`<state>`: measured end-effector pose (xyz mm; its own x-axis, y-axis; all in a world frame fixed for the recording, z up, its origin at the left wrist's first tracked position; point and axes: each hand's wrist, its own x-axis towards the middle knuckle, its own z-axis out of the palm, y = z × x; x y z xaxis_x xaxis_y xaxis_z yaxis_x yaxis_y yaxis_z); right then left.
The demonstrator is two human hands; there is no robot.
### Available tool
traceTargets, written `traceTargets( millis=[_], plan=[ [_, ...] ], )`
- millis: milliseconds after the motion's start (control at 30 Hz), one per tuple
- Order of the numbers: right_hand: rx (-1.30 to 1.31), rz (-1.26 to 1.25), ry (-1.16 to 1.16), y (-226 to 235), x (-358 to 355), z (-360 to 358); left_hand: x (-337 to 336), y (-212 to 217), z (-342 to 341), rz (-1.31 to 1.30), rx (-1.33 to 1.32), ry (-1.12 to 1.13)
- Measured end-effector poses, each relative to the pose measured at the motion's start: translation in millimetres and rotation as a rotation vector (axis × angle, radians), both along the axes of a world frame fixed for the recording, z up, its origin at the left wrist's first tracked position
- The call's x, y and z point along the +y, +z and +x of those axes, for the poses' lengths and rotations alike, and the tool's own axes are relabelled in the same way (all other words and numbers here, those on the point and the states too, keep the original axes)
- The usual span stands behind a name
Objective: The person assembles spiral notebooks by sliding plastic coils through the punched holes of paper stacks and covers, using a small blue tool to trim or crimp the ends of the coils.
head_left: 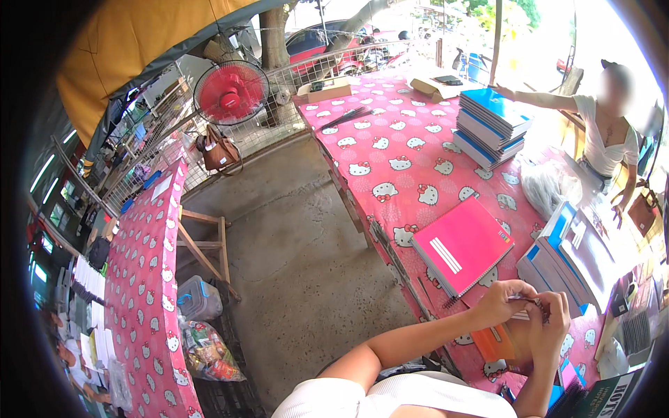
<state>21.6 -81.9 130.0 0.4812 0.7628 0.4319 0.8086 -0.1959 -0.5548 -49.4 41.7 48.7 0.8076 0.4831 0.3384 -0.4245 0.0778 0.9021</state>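
My left hand and my right hand meet over the near part of a table with a pink cartoon-cat cloth. Both pinch a thin dark spiral wire along the edge of a small white pad of paper. An orange booklet lies just under my left wrist. A pink spiral notebook stack lies on the cloth just beyond my left hand.
A stack of blue notebooks stands further back, more blue books at right. Another person sits at the far right. A red fan, a brown handbag, and a second pink-clothed table are left.
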Motion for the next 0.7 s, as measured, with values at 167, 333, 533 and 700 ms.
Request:
traceTargets(
  millis=[167,333,533,700],
  plan=[
    [-0.014,0.047,-0.002,-2.8,2.3,-2.4,2.3,-10.1,-2.9,0.024,-0.016,0.005],
    [-0.143,-0.008,0.073,-6.0,2.6,9.4,-0.7,-5.0,-10.3,0.018,0.057,0.033],
    [-0.071,0.053,0.005,-13.2,7.6,-3.6,1.7,-26.2,2.0,-0.257,-0.118,-0.087],
    [-0.119,0.148,0.0,-26.4,11.5,-2.2,1.3,-33.1,5.9,-0.256,-0.138,-0.03]
  ],
)
